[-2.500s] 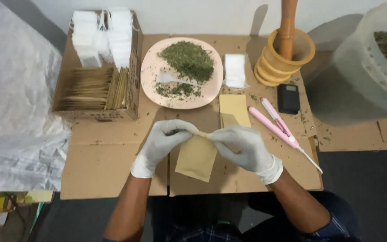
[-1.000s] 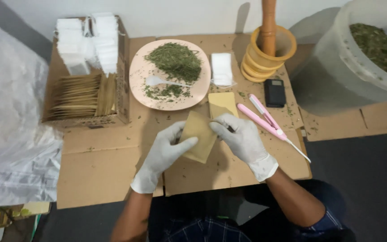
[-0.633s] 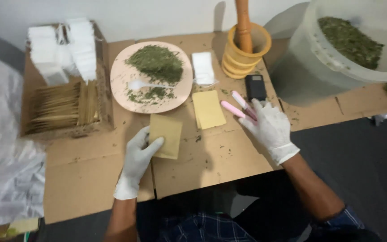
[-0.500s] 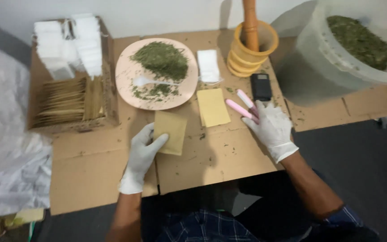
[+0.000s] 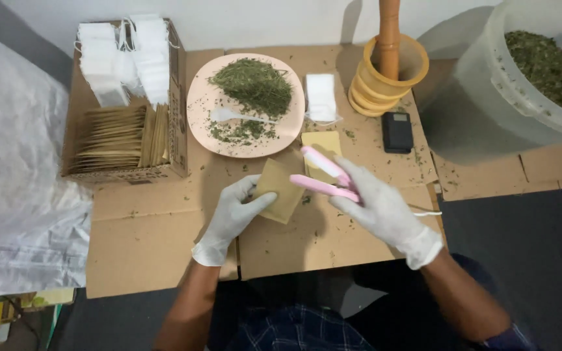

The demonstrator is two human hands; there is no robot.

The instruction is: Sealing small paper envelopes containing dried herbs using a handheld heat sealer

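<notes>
Left hand [image 5: 232,214] pinches a brown paper packet [image 5: 280,190] at its near edge, fingers closed on it above the counter [image 5: 164,240]. Right hand [image 5: 378,208] grips a pink sealer [image 5: 323,177], its open end just beside the packet. Dried herb heaps on the plate [image 5: 196,110] and fills the tub [image 5: 489,84].

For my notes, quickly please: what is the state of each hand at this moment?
Left hand: closed on a brown paper pouch.
Right hand: closed on an open pink two-armed tool, cord trailing.
</notes>
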